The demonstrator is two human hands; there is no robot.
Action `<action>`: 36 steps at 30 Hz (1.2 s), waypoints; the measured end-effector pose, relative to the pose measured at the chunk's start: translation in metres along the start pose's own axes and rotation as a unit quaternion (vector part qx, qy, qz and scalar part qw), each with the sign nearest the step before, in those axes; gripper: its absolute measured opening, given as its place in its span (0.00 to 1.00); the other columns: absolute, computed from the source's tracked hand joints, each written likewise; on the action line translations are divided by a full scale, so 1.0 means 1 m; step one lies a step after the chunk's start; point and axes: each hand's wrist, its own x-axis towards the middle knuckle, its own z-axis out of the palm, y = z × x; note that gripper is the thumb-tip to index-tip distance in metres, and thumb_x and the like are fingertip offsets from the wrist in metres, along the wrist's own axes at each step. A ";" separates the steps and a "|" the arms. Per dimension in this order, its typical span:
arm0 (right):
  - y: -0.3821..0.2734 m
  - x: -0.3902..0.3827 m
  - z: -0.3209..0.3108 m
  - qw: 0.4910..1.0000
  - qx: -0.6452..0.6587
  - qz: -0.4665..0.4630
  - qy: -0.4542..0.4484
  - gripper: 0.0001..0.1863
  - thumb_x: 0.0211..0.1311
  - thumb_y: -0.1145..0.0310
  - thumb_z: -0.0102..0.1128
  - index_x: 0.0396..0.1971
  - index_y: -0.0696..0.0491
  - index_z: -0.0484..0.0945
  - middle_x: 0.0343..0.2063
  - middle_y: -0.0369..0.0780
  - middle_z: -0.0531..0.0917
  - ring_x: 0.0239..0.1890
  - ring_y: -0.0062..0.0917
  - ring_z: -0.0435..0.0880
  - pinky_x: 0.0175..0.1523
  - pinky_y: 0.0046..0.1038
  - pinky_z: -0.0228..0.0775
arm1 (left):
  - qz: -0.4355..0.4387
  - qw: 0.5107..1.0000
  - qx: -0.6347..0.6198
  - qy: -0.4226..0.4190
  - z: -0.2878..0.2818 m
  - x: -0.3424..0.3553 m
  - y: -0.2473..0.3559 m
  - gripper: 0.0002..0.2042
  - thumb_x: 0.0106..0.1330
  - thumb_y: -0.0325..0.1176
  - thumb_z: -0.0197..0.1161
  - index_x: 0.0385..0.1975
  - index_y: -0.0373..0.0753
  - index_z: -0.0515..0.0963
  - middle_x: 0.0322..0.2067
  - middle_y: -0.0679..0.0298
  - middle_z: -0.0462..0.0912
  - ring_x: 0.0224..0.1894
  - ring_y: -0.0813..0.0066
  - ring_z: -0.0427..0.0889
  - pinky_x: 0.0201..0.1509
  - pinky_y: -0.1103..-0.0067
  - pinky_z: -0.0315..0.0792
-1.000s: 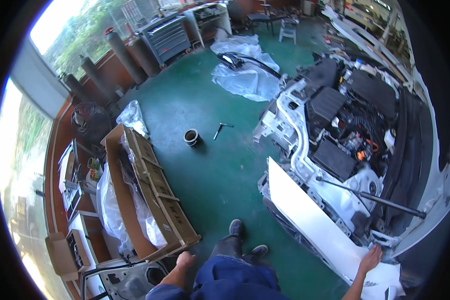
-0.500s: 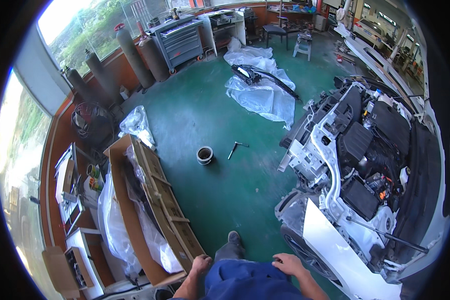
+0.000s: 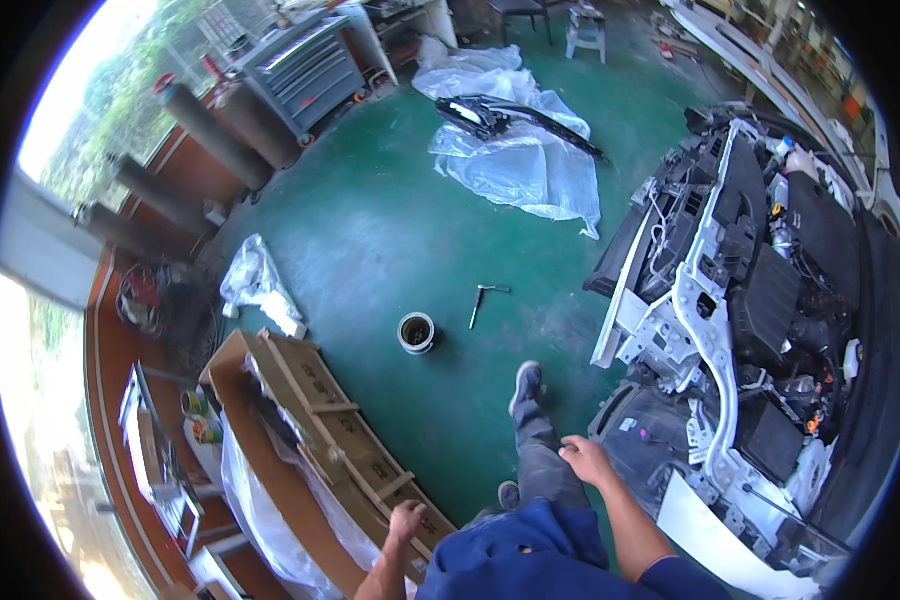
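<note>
After the bare right hand (image 3: pixel 588 462) left the curved white fender (image 3: pixel 710 535) on its right, its grip hung loosely apart, freed; the left hand (image 3: pixel 407 520), grip unclear, hovered near the long brown cardboard box (image 3: pixel 358 455).

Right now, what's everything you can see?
Opened car: 1, white and black, right
Hand tool: 1, silver, mid-floor
Round hollow piece: 1, grey, mid-floor
Plastic sheet: 1, clear, far floor
Car part: 1, black, on plastic sheet
Crumpled plastic: 1 bundle, clear, left floor
Cardboard box: 1, brown, lower left
Gas cylinders: 4, grey, upper left
Drawer cabinet: 1, blue-grey, upper left
Stool: 1, grey, top
Chair: 1, black, top edge
Clutter: uncountable, mixed, edges
Shirt: 1, blue, bottom
Shoes: 2, dark, lower centre
Left hand: 1, bare, near box
Right hand: 1, bare, beside leg
</note>
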 end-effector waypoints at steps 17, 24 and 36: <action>-0.023 0.671 0.105 0.945 -0.293 0.081 -0.124 0.20 0.69 0.67 0.54 0.59 0.50 0.80 0.66 0.44 0.78 0.69 0.40 0.77 0.68 0.47 0.75 | 0.196 0.959 0.202 -0.016 -0.018 0.300 0.254 0.14 0.70 0.43 0.67 0.49 0.43 0.84 0.49 0.55 0.86 0.52 0.52 0.83 0.61 0.58 0.71; 0.065 0.859 0.232 0.924 -0.378 -0.005 0.054 0.27 0.73 0.66 0.52 0.71 0.54 0.70 0.71 0.45 0.73 0.76 0.40 0.69 0.71 0.48 0.68 | 0.225 0.920 0.309 -0.083 -0.030 0.416 0.252 0.16 0.67 0.39 0.68 0.50 0.40 0.83 0.43 0.54 0.87 0.50 0.51 0.84 0.61 0.58 0.72; 0.073 0.664 0.292 0.953 -0.015 0.296 0.062 0.15 0.69 0.55 0.61 0.46 0.49 0.77 0.39 0.53 0.88 0.46 0.59 0.86 0.50 0.59 0.76 | 0.196 0.912 0.330 -0.144 -0.059 0.436 0.234 0.21 0.70 0.45 0.66 0.57 0.39 0.81 0.48 0.51 0.85 0.54 0.46 0.82 0.56 0.56 0.75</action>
